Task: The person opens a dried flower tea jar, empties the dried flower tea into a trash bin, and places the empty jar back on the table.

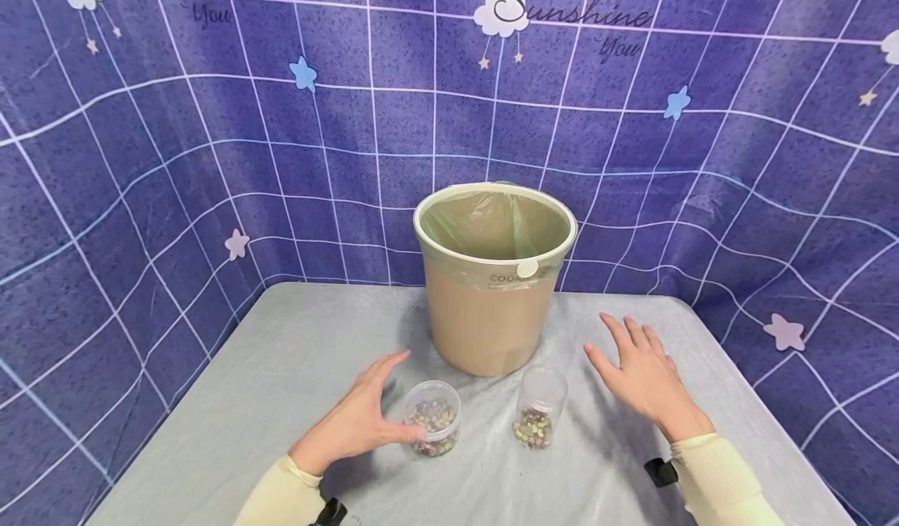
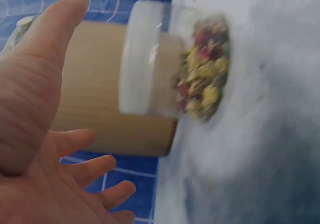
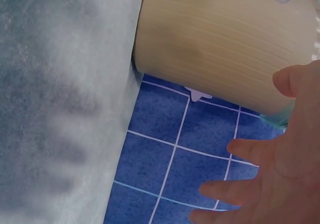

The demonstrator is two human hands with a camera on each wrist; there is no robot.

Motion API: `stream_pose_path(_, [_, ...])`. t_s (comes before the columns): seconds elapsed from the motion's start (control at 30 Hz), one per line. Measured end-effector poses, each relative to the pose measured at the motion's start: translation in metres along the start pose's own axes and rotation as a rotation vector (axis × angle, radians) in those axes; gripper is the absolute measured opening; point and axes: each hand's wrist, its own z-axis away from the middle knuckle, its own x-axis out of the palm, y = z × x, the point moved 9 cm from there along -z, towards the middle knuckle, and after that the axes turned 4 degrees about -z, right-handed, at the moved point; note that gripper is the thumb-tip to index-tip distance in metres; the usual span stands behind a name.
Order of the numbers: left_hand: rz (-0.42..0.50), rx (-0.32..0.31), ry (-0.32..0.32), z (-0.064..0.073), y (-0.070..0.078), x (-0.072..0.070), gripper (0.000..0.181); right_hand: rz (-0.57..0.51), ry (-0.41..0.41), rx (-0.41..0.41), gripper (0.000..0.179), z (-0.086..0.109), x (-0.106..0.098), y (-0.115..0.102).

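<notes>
A short clear jar [image 1: 433, 421] of dried flowers, with a translucent lid [image 2: 140, 58], stands upright on the table. My left hand [image 1: 361, 417] is beside it with fingers spread; the thumb overlaps the jar in the head view, while the left wrist view shows a gap between hand and jar. To the right stands a taller clear jar [image 1: 539, 409], also lidded and partly filled with dried flowers. Fingers extended, my right hand [image 1: 639, 374] is over the table's right side and holds nothing.
Behind the jars stands a beige bin [image 1: 492, 315] lined with a thin greenish bag [image 1: 463, 222]. A grey-white cloth covers the table [image 1: 302, 339]. Blue gridded curtain [image 1: 351, 159] with clouds and stars encloses the back and sides.
</notes>
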Motion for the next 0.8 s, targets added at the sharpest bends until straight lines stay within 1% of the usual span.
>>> stream_pose_path(0.13, [0.026,-0.032,-0.063,0.0,0.001,0.019,0.124,-0.013,0.01,-0.026,0.074,0.0,0.0,-0.003])
stream_pose_path(0.23, [0.055,-0.042,-0.078,0.0,0.001,0.029,0.126,-0.02,0.01,-0.039,0.073,0.001,0.0,-0.004])
stream_pose_path(0.4, [0.066,-0.025,-0.041,0.0,0.001,0.037,0.12,-0.029,0.011,-0.049,0.073,0.0,0.001,-0.004])
stream_pose_path(0.53, [0.074,-0.044,-0.019,-0.001,-0.001,0.043,0.113,-0.038,0.018,-0.061,0.072,0.001,0.002,-0.005])
stream_pose_path(0.67, [0.083,-0.069,-0.007,-0.001,-0.004,0.048,0.111,-0.044,0.024,-0.078,0.071,0.002,0.003,-0.007])
stream_pose_path(0.8, [0.086,-0.074,0.007,-0.001,-0.005,0.051,0.108,-0.049,0.028,-0.098,0.071,0.004,0.003,-0.01])
